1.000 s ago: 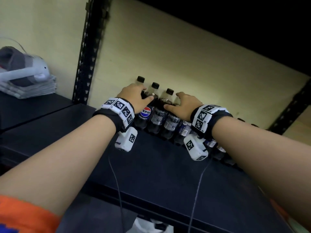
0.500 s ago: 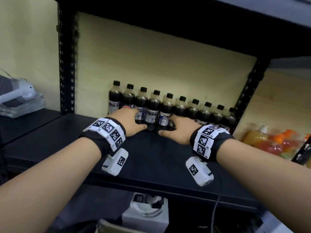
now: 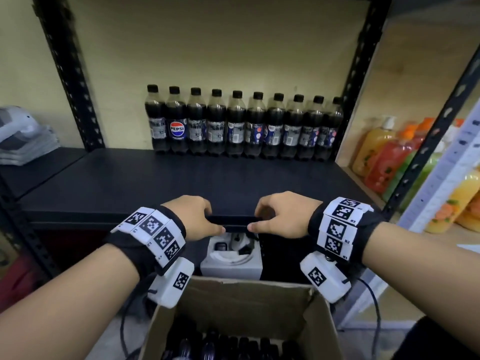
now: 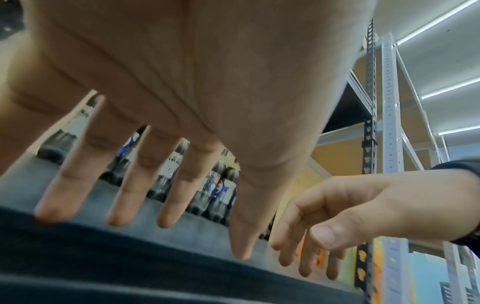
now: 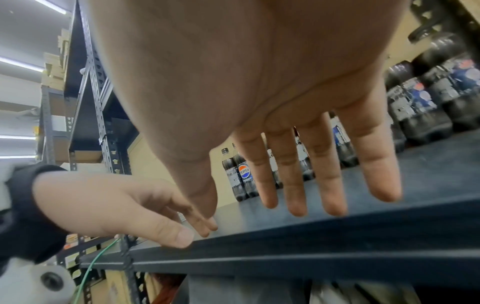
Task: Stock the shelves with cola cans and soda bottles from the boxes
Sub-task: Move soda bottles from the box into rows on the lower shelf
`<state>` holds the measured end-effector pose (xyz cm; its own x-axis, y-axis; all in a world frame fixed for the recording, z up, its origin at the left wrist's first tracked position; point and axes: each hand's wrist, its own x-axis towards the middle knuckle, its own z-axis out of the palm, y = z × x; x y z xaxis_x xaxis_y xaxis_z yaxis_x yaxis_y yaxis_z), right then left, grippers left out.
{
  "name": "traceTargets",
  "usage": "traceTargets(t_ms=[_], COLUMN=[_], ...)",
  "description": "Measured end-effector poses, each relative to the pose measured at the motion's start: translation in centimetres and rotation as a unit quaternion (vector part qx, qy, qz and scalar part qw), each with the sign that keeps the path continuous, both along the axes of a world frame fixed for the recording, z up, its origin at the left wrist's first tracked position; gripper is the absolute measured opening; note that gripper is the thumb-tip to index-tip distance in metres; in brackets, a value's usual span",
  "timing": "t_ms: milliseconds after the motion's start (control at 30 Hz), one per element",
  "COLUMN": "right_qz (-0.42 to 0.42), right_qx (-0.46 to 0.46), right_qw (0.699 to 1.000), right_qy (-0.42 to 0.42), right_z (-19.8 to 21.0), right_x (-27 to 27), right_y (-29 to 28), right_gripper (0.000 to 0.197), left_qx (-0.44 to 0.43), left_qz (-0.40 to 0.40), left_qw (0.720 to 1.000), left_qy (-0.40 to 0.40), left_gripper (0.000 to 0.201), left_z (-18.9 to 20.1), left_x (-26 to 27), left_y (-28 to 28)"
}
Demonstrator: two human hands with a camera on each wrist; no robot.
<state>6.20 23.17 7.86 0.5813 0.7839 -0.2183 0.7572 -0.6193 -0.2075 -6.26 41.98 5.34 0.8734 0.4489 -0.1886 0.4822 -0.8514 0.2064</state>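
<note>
Several black-capped cola bottles (image 3: pixel 244 126) stand in one row against the back wall of the dark shelf (image 3: pixel 130 183). They show between my fingers as bottles (image 4: pixel 218 189) and bottles (image 5: pixel 244 174) in the wrist views. My left hand (image 3: pixel 197 216) and right hand (image 3: pixel 280 216) hover side by side over the shelf's front edge, palms down, fingers straight and loose, holding nothing. Below them an open cardboard box (image 3: pixel 233 305) holds more dark bottles (image 3: pixel 220 346).
A white foam-lined case (image 3: pixel 231 258) sits under the shelf behind the box. Black perforated uprights (image 3: pixel 70 74) frame the bay. Coloured juice bottles (image 3: pixel 384 157) fill the neighbouring bay on the right. Folded grey cloth (image 3: pixel 23 141) lies on the left shelf.
Both hands have drawn back from the bottle row to the shelf's front edge and let go. My head has pulled back, bringing the full row and the box into view.
</note>
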Motion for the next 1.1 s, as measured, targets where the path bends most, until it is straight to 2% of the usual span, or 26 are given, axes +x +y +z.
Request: traceTargets(t_ms=[200,333,533,667,800,867,967,1100], right_qz=[0.011,-0.003,-0.026,-0.049,-0.042,-0.027,-0.015,-0.023], right_qx=[-0.092,-0.147,-0.218,-0.229,-0.23,-0.237,-0.245,-0.233], right_qw=[0.993,0.984,0.966,0.958,0.955,0.952,0.944,0.941], right_qy=[0.072,0.103,0.136,0.164,0.182,0.193,0.221,0.246], right_z=[-4.9,-9.5,-16.4,-21.6,-25.7,-27.2,-29.2,-31.5], right_x=[-2.1,-2.6,-1.5,-0.9,-1.4,-2.0,-3.0,-4.3], right_y=[-3.0,-3.9,-4.0,-3.4,-2.3,-1.3,0.1,2.0], right_gripper=[0.061,0.066,0.073,0.081,0.093,0.09,0.082,0.087], left_qx=[-0.041,-0.03,0.008,0.02,0.017,0.02,0.011,-0.021], left_qz=[-0.016,-0.038,-0.023,0.014,0.022,0.018,0.018,0.019], left_qw=[0.996,0.986,0.965,0.96,0.961,0.959,0.954,0.951], left_qy=[0.076,0.159,0.26,0.28,0.276,0.282,0.301,0.308], left_gripper=[0.047,0.052,0.053,0.044,0.046,0.044,0.028,0.034], left_z=[-4.7,-9.0,-16.2,-20.1,-24.0,-24.6,-25.4,-26.5], left_x=[-1.5,-1.5,-1.2,-0.8,-0.1,-0.3,-0.5,-1.1], left_y=[-3.0,-4.4,-3.7,-2.2,-0.3,-0.4,-0.4,-0.5])
